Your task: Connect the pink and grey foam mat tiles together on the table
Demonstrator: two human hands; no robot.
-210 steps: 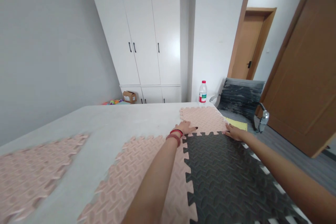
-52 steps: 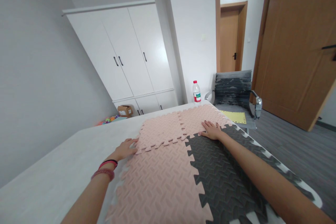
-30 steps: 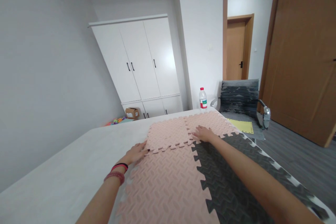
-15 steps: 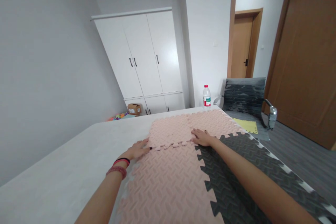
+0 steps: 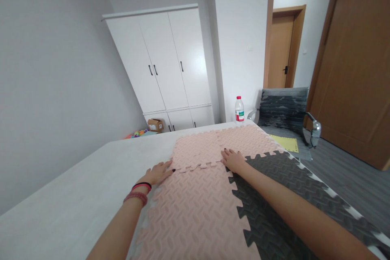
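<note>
Head view: hands [image 5: 157, 174] [image 5: 234, 162] at edges of pink mats [image 5: 198, 207]; wide tabletop [image 5: 88, 187] left.

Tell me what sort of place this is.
Probably an office or similar workroom, though a home is possible: a grey-and-black chrome-armed chair, a tall white flat-fronted cabinet and a large white table.

Near foam tile [image 5: 198, 215], 6 o'clock: pale pink, diamond-tread pattern. Far-left foam tile [image 5: 196, 148] and far-right foam tile [image 5: 256, 140]: same pink, same tread. Dark foam tile [image 5: 283, 166], 4 o'clock: charcoal, matching tread. Tabletop [image 5: 91, 187], 8 o'clock: white. Wristbands [image 5: 136, 198]: black, hot pink, dusty rose. Bottle [image 5: 239, 108], 3 o'clock: clear; cap [image 5: 239, 97] red, label [image 5: 239, 115] red-white-green. Sheet [image 5: 283, 143]: yellow, dark-dotted edge. Wardrobe [image 5: 164, 48], 11 o'clock: white.
</note>
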